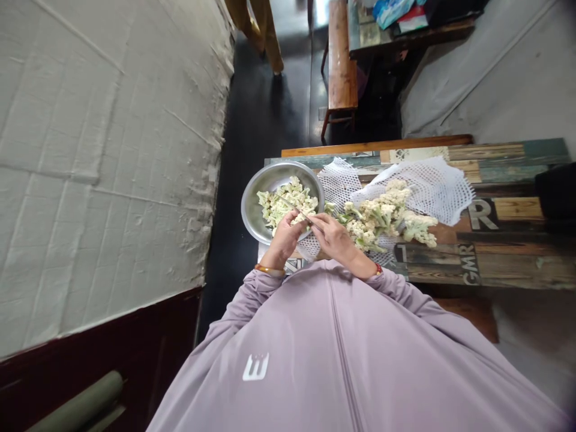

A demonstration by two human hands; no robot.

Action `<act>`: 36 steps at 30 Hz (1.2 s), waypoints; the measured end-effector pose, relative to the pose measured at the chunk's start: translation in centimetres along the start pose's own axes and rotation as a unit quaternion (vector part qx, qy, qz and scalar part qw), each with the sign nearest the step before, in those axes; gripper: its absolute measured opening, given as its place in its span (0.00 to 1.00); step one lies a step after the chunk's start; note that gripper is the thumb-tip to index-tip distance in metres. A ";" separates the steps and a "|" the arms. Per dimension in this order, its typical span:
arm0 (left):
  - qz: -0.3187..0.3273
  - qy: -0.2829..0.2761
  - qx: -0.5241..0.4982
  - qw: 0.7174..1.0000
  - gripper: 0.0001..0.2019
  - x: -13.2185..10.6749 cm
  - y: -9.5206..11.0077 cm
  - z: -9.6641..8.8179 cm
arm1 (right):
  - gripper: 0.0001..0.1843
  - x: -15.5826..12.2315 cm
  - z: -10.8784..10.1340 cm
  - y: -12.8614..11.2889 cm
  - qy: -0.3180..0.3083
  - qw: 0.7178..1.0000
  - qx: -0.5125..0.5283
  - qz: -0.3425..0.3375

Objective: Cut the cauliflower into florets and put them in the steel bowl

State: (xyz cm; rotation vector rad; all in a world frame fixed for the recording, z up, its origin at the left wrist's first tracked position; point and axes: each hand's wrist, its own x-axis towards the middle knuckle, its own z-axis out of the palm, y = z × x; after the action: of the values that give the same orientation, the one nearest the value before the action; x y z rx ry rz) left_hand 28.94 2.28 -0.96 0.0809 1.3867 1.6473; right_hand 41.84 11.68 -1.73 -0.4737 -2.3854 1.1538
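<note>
Right grip [335,237] closed on thin steel knife [292,207]; left grip [284,239] pinching pale cauliflower floret [297,219] beside round metal bowl [251,207] overhanging desk [517,264] edge.

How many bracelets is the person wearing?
2: an amber bangle on the left wrist, and a red band on the right wrist, partly hidden by the sleeve.

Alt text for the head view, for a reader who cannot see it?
A person in a lilac jacket holds a cauliflower piece in the left hand and a knife in the right hand, above a metal bowl of florets. Larger cauliflower clusters lie on white netting on a wooden table.
</note>
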 end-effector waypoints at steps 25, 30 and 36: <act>-0.043 0.039 -0.056 0.997 0.23 1.1 0.9 -4.4 | 0.15 6.7 2.3 5.8 0.011 0.991 0.038 0.126; -0.035 -0.002 -0.086 0.996 0.19 0.9 0.8 -3.2 | 0.12 6.6 2.3 6.0 -0.022 0.973 0.133 0.189; -0.013 0.008 -0.069 0.997 0.18 1.1 0.3 -1.0 | 0.19 2.6 -0.5 4.8 0.051 0.925 0.247 0.285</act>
State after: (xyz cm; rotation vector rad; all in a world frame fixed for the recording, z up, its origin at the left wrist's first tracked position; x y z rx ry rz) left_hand 27.53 2.27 -1.58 -0.0310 1.2762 1.7204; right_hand 40.48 16.09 -4.64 -1.0519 -1.8016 1.8572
